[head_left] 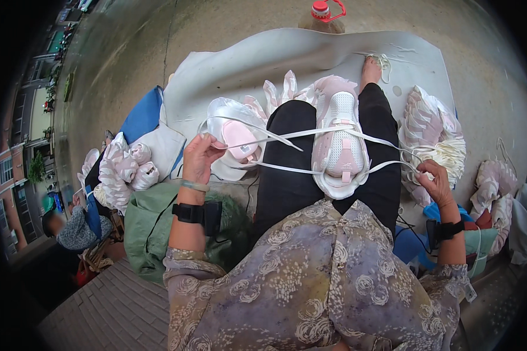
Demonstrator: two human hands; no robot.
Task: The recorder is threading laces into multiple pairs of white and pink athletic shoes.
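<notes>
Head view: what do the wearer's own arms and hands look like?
Left hand: ungloved; pale bangle, then black wrist strap with boxy black device. Right hand: ungloved; black strap and dark device. Sleeves: muted purple-grey, pale rose print, ending near the elbows.

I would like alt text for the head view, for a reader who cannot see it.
A person's left hand and right hand hold white laces out to either side of a pink-and-white mesh shoe on a lap in black trousers. Similar shoe pieces lie stacked on both sides.
</notes>
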